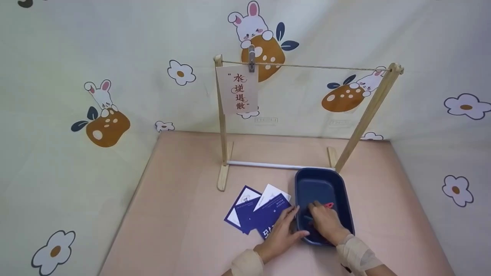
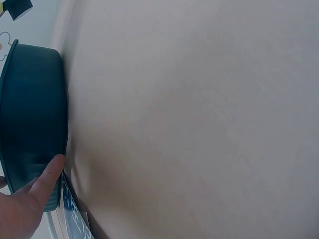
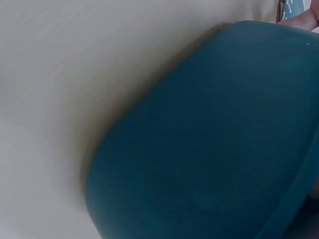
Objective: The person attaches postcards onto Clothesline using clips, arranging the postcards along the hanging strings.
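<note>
A dark blue tray point(image 1: 315, 190) stands on the table; its outer wall point(image 3: 199, 134) fills much of the right wrist view. My right hand point(image 1: 327, 222) reaches down into it, fingers bent toward the bottom. Beside those fingers lies a red clip point(image 1: 328, 205); what the fingertips touch is hidden. My left hand point(image 1: 280, 232) rests against the tray's left side, its thumb by the near rim. In the left wrist view a straight finger point(image 2: 49, 178) touches the tray wall. Several blue and white cards point(image 1: 245, 214) overlap beside the left hand.
Behind the tray stands a wooden frame point(image 1: 364, 115) with a string point(image 1: 318, 67) across its top. A grey clip point(image 1: 251, 59) holds a pale card point(image 1: 239, 92) with red characters on that string. A white bar point(image 1: 264, 165) joins the frame's feet.
</note>
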The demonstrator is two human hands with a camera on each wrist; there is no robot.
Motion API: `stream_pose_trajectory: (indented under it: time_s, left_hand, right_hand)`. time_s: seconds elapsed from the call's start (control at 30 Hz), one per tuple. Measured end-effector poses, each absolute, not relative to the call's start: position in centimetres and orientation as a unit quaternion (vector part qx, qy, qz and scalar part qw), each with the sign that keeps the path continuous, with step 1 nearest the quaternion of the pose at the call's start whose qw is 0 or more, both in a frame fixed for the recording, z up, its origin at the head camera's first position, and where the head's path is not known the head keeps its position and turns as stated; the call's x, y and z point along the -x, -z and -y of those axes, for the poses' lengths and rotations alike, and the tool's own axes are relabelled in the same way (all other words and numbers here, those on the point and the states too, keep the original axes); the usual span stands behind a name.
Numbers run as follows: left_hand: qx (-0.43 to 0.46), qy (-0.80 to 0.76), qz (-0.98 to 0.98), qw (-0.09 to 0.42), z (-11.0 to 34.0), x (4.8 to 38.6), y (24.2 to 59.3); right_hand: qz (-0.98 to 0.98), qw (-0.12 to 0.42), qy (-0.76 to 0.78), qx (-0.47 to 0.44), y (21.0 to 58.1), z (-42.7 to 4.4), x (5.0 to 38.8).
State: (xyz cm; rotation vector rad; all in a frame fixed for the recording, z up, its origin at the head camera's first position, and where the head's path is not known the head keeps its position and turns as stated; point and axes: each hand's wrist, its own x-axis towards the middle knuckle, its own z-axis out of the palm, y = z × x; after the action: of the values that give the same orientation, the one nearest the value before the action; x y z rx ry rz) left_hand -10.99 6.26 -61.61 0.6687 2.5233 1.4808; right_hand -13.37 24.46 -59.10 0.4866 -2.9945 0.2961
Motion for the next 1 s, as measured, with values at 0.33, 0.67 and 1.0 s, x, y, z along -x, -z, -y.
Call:
stream_pose_trajectory:
  time_s: [0.33,0.67,1.0]
  left_hand:
    - [-0.225,-0.487,-0.842,0.057,-6.26,10.75,61.66]
    - [-0.206,-0.501,-0.837,0.077,-6.44,10.76,61.54]
    - [-0.209,-0.505,-0.835,0.060,-6.30,10.42,61.71]
  right_hand:
    - [0.985,0.010,-0.095,-0.144,59.09,-24.14,13.19]
    - [0.984,0.007,-0.114,-0.135,58.83,-23.84,13.16]
    - [0.980,0.012,-0.132,-0.147,58.94,-24.08,12.94]
